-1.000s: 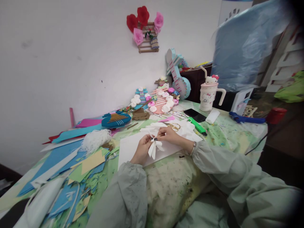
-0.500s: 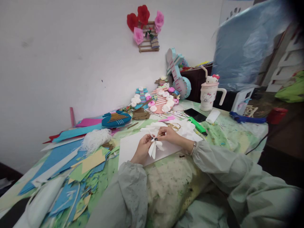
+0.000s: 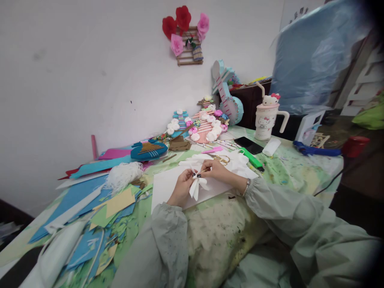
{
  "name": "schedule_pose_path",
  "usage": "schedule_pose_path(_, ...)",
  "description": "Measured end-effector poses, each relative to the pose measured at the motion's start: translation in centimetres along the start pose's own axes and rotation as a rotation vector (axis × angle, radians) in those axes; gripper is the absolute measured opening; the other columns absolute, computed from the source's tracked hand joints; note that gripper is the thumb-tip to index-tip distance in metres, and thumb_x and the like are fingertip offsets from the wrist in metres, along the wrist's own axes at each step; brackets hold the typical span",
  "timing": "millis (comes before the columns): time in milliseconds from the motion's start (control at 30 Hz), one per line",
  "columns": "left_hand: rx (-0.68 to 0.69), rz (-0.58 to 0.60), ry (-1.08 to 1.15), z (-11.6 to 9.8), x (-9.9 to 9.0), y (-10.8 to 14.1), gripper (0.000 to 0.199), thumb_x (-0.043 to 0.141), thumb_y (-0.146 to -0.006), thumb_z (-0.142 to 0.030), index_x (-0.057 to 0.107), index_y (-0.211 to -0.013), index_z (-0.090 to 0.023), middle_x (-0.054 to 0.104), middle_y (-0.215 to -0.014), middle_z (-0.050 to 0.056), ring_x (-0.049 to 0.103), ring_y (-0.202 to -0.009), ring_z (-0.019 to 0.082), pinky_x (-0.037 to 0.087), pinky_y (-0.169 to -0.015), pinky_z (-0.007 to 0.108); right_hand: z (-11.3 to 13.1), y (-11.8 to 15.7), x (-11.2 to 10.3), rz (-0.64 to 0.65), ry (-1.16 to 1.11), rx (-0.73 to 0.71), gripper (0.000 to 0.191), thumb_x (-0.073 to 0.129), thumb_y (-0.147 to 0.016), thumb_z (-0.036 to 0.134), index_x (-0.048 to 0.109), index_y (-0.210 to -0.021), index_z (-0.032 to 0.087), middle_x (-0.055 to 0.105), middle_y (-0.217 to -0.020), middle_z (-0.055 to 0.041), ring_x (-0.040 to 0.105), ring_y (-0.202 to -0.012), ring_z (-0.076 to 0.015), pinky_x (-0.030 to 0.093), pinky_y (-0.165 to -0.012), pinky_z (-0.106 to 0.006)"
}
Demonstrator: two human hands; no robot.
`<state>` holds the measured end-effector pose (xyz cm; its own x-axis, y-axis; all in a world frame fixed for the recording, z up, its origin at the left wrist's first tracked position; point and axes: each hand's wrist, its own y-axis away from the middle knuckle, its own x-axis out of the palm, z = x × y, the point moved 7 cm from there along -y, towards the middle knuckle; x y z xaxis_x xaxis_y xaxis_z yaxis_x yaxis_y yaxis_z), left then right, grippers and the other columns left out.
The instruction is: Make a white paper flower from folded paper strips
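Observation:
Between my two hands is a white paper flower, its petals hanging down. My left hand is closed, pinching it from the left near its gathered top. My right hand is closed on its other side, thumb and fingers together at the same gathered spot. Both thumbs, with dark nails, meet there. What lies inside the fingertips is partly hidden. Under the hands lies a white board. Just beyond my right hand are gold-handled scissors and crumpled white paper.
A green utility knife, black phone and cream cup stand or lie to the right. White shredded strands and blue sheets cover the left. Flower-decorated crafts stand against the wall.
The whole view has shifted slightly, so things appear a little further right. Both hands keep their pinch on the paper flower, with hardly any movement.

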<state>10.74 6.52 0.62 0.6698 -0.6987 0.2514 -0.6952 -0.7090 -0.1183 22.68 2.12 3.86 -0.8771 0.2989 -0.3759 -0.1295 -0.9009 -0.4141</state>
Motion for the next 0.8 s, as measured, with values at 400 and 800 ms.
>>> schedule_pose_path(400, -0.003, -0.014, 0.000, 0.08, -0.10, -0.11, 0.038, 0.077, -0.056, -0.027, 0.058, -0.086, -0.014, 0.060, -0.074, 0.000, 0.054, -0.060, 0.009, 0.038, -0.056, 0.020, -0.22, -0.03, 0.02, -0.004, -0.007, 0.006, 0.022, 0.071, -0.060, 0.033, 0.062, -0.060, 0.013, 0.054, -0.060, 0.0004, 0.049, -0.058, -0.0107, 0.038, -0.054, -0.023)
schedule_pose_path(800, 0.002, -0.009, -0.001, 0.15, -0.06, -0.15, 0.038, 0.078, -0.056, -0.028, 0.058, -0.085, -0.014, 0.060, -0.075, 0.000, 0.053, -0.060, 0.009, 0.038, -0.057, 0.020, -0.18, -0.03, -0.02, -0.006, 0.019, 0.009, 0.022, 0.070, -0.061, 0.034, 0.062, -0.060, 0.013, 0.055, -0.060, -0.0001, 0.050, -0.059, -0.0115, 0.038, -0.055, -0.023)
